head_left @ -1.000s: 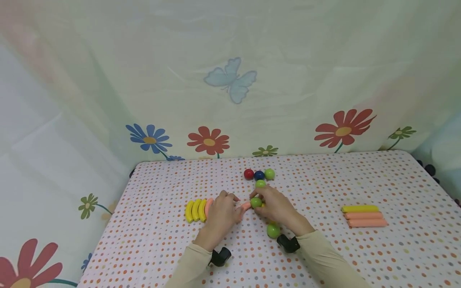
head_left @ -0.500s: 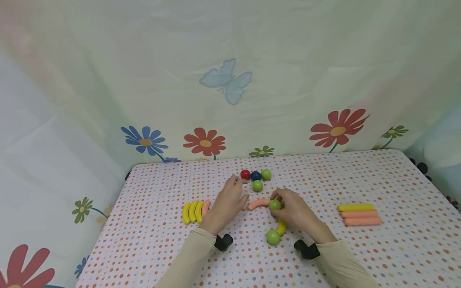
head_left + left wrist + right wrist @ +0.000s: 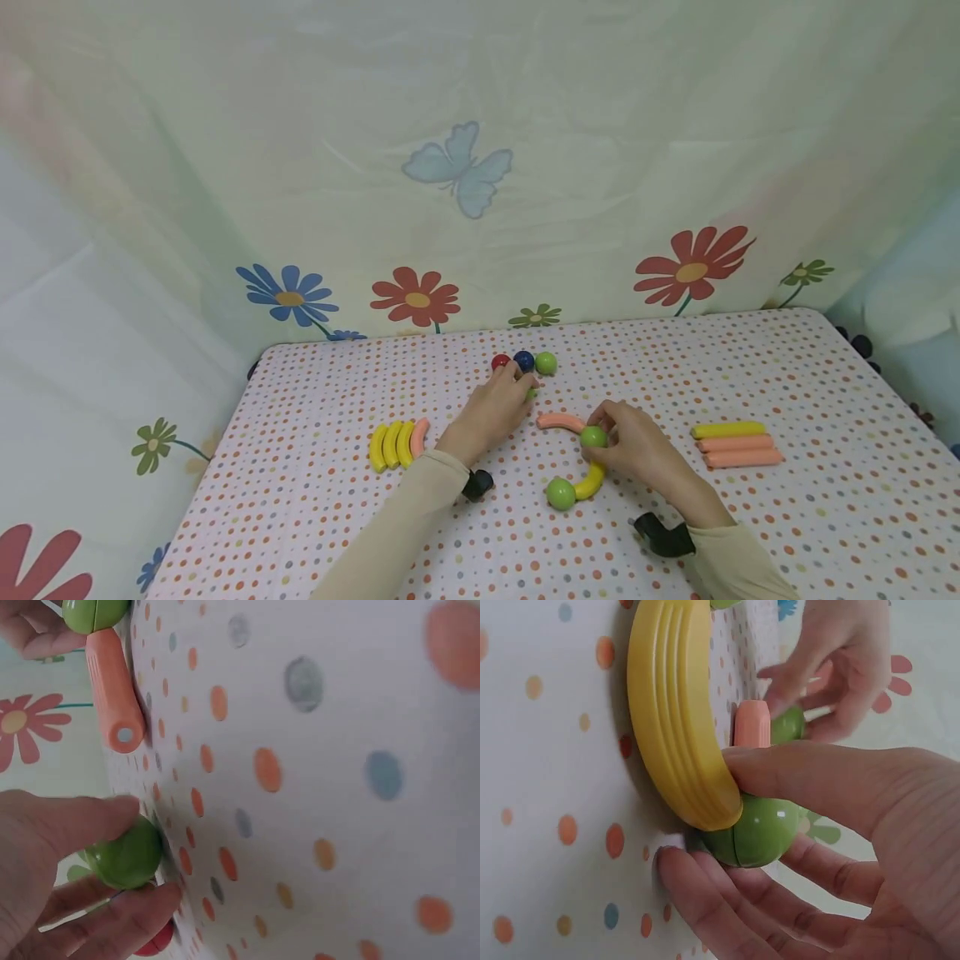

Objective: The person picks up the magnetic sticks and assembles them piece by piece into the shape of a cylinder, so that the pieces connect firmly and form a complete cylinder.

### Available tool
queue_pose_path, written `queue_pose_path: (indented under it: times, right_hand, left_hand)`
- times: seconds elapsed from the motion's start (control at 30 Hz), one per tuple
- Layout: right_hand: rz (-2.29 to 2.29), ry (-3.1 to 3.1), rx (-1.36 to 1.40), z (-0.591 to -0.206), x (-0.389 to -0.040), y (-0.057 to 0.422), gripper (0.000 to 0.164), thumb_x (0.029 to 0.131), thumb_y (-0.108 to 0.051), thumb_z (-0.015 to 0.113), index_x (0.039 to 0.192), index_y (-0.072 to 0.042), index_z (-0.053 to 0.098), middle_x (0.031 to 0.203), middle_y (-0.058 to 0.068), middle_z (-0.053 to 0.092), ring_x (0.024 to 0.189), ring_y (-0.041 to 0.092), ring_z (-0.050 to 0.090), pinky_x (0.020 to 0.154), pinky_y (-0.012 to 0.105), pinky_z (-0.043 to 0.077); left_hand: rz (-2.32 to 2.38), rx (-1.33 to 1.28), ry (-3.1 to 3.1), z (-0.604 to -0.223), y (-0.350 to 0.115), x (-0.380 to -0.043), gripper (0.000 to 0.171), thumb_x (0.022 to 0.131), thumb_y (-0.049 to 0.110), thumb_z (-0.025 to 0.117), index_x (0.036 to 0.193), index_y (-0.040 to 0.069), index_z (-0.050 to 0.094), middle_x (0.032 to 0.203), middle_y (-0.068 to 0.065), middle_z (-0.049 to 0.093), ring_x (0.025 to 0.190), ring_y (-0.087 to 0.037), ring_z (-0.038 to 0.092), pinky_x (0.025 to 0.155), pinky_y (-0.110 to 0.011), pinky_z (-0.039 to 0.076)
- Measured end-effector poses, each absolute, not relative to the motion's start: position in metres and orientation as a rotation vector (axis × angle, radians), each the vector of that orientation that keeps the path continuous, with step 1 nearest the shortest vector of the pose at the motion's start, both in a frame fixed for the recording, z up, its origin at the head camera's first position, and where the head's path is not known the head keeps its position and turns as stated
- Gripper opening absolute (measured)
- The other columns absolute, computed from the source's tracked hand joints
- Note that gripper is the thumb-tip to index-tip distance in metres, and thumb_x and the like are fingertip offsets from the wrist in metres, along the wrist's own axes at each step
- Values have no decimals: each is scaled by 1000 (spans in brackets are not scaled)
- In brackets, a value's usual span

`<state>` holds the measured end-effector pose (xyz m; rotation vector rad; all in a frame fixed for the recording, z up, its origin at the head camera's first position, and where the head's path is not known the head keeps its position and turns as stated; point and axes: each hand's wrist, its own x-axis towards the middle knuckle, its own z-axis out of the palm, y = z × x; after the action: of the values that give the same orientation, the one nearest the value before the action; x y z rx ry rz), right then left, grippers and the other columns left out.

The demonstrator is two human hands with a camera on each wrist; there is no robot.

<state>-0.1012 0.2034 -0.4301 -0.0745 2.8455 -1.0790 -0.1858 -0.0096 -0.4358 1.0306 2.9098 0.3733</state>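
Note:
My left hand (image 3: 491,408) has its thumb and fingers around a loose green ball (image 3: 126,856), mostly hidden by the fingers in the head view. My right hand (image 3: 633,446) grips another green ball (image 3: 593,437) between thumb and fingers. That ball joins a curved pink stick (image 3: 558,422) on its left to a curved yellow stick (image 3: 671,712) on its near side. At the yellow stick's other end sits a third green ball (image 3: 561,494). The joined pieces lie on the dotted table.
Behind my left hand stand a red ball (image 3: 500,362), a blue ball (image 3: 524,361) and a green ball (image 3: 546,363). Curved yellow sticks (image 3: 391,445) and a curved pink one (image 3: 419,438) lie at left. Straight sticks (image 3: 738,444), yellow and pink, lie at right.
My left hand has left the pink stick and reached away to the loose green ball, taking it between its fingers. My right hand has shifted the joined pieces to the right.

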Motion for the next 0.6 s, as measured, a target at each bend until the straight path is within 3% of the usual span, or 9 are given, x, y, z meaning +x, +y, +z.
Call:
queue_pose_path:
  times: [0.2,0.4,0.6]
  right_hand:
    - [-1108,2824,-60,-430,-99,207,37,80,-7,88,106,2,64,92,9,62,79,21,57,66,35,49]
    - [-1091,2808,-72,-431,-101,209,36,81,-8,88,105,2,63,92,8,62,77,20,56,64,33,48]
    - [-1098,2799,-79,-432,-103,207,36,82,-8,87,105,1,62,91,7,60,75,20,54,62,30,46]
  left_hand:
    - [476,910,2891,-440,-16,-177,30,97,18,77,125,8,68,118,-6,63,100,-15,58,78,-25,54]
    - [706,845,2799,-438,-23,-166,31,91,15,84,117,5,69,104,-4,65,83,-8,53,72,-19,49]
    - [838,818,2773,-442,-25,-162,32,85,20,89,109,7,72,98,-1,65,80,-6,54,70,-17,49]
